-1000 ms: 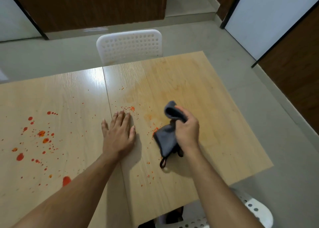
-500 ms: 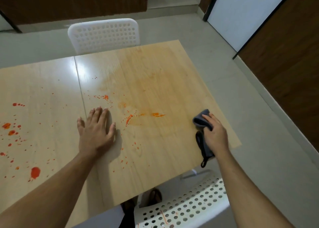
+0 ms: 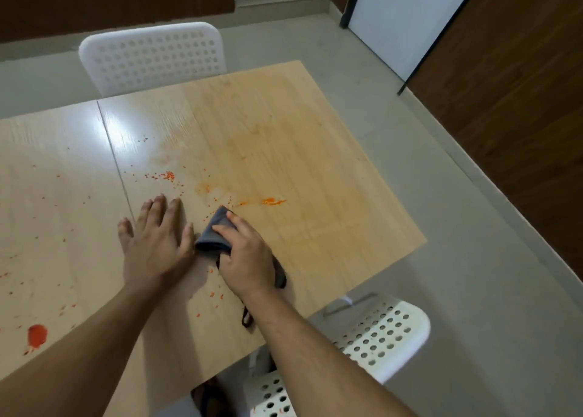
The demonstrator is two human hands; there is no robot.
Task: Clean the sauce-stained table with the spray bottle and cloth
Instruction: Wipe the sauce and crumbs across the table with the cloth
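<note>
A light wooden table [image 3: 315,151] carries red-orange sauce: a smear [image 3: 271,201] right of centre, fine specks [image 3: 164,175] further left, and a large blob [image 3: 37,335] at the near left. My right hand [image 3: 246,259] grips a grey cloth [image 3: 214,233] and holds it down on the table just below the smear. My left hand [image 3: 157,243] lies flat with spread fingers right beside the cloth. No spray bottle shows in the head view.
A white perforated chair [image 3: 151,57] stands at the table's far side. Another white chair [image 3: 378,331] sits at the near right corner. Grey floor runs along the right; a dark wooden wall [image 3: 520,101] and a white door [image 3: 403,16] lie beyond.
My right hand swept the cloth out to the table's right edge, then back left to rest beside my left hand. The left hand stayed flat in place.
</note>
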